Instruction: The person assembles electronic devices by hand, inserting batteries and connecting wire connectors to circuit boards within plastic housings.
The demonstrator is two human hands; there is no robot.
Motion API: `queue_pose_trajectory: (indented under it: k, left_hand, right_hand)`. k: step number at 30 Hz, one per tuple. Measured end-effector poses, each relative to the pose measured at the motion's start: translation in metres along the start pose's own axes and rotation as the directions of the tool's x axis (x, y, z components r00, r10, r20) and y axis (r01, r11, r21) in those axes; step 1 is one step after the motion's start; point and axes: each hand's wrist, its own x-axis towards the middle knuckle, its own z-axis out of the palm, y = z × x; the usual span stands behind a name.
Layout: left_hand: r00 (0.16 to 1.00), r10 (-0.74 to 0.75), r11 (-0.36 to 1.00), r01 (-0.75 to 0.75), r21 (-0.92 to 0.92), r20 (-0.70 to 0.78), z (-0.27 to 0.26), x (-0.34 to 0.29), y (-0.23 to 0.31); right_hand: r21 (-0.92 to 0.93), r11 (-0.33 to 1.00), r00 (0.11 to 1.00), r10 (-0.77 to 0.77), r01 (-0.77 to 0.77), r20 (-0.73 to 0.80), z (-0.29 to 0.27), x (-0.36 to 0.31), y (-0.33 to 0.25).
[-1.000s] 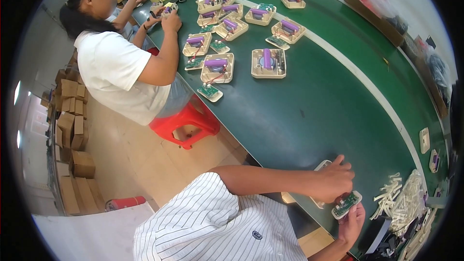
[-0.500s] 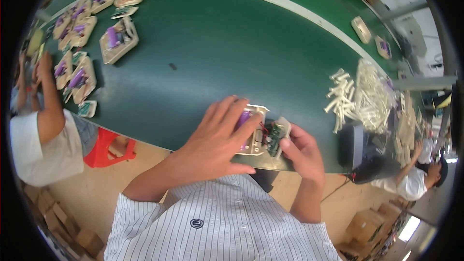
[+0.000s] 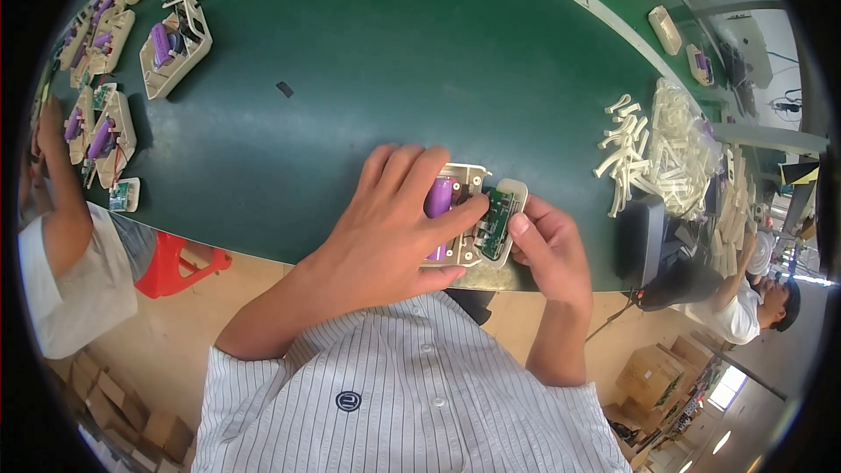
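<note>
My left hand [image 3: 385,223] lies over a cream plastic housing [image 3: 474,177] at the table's near edge, gripping it, its index finger reaching right. A purple cylindrical battery [image 3: 440,199] sits inside, partly hidden by that hand. Just right of the housing, my right hand [image 3: 558,250] pinches a small cream end cover [image 3: 517,191] between thumb and fingers. The cover carries a green circuit board [image 3: 498,226], facing up. My left index fingertip is at the board's left edge; whether it touches is unclear. Thin wires run between housing and board, mostly hidden.
Several open housings with purple batteries [image 3: 178,45] stand at the left. White plastic strips [image 3: 624,153] lie loose and in a clear bag [image 3: 679,144] at the right, near a dark box-shaped device [image 3: 638,241]. A small black piece [image 3: 285,88] lies mid-table. Co-workers sit on both sides.
The cover with its board has turned to lie flatter, its board showing more fully. My left index finger has extended to the board's edge. The whole view has shifted slightly.
</note>
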Motion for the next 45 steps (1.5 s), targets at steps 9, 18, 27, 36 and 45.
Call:
queue_pose_trajectory:
  k: [9, 18, 27, 36, 45]
  left_hand:
    - [0.995, 0.034, 0.999, -0.035, -0.017, -0.092, 0.009, -0.002, -0.004]
    - [0.993, 0.063, 0.997, -0.068, -0.040, -0.102, 0.010, 0.001, -0.008]
    - [0.951, 0.123, 0.982, -0.157, -0.102, -0.284, 0.020, -0.004, -0.018]
    - [0.904, 0.146, 0.976, -0.199, -0.093, -0.402, 0.038, -0.016, -0.016]
    - [0.915, 0.165, 0.964, -0.229, -0.137, -0.369, 0.032, -0.006, -0.021]
  right_hand:
    - [-0.070, 0.998, 1.000, -0.011, 0.009, -0.027, 0.005, 0.004, -0.001]
    - [-0.092, 0.995, 1.000, -0.027, 0.025, -0.014, 0.003, 0.006, -0.005]
    - [-0.184, 0.982, 0.999, -0.032, 0.030, -0.005, 0.009, 0.005, -0.018]
    - [-0.230, 0.967, 0.994, -0.111, 0.107, -0.007, -0.005, 0.003, 0.010]
    - [-0.359, 0.908, 0.971, -0.238, 0.214, -0.023, 0.013, -0.001, -0.004]
